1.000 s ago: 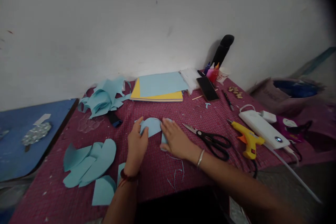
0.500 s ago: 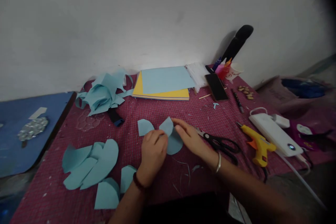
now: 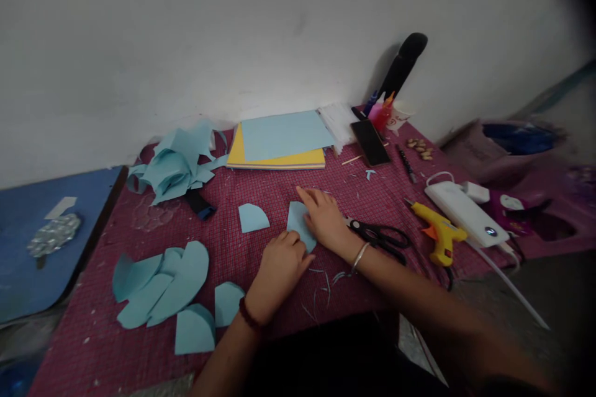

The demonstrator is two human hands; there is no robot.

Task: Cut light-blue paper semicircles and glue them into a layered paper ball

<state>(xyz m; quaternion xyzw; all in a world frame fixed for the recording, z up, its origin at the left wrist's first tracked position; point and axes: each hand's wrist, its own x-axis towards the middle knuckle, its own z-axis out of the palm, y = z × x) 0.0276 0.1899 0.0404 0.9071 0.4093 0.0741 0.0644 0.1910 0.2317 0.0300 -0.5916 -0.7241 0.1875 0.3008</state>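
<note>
Blue paper piece [image 3: 298, 222] lies flat on the red checked cloth [image 3: 261, 192], near the middle of the table, held between both hands. Right hand [image 3: 326, 220] rests palm-down on its right part, fingers extended and close together, pressing it to the cloth. Left hand [image 3: 279, 268] sits at its near edge with fingers curled; whether they pinch the paper cannot be determined. A second blue piece [image 3: 252, 218] lies just beside, to the left, untouched. Black scissors [image 3: 379, 237] lie near the right wrist, with the yellow glue gun [image 3: 437, 236] beyond them.
</note>
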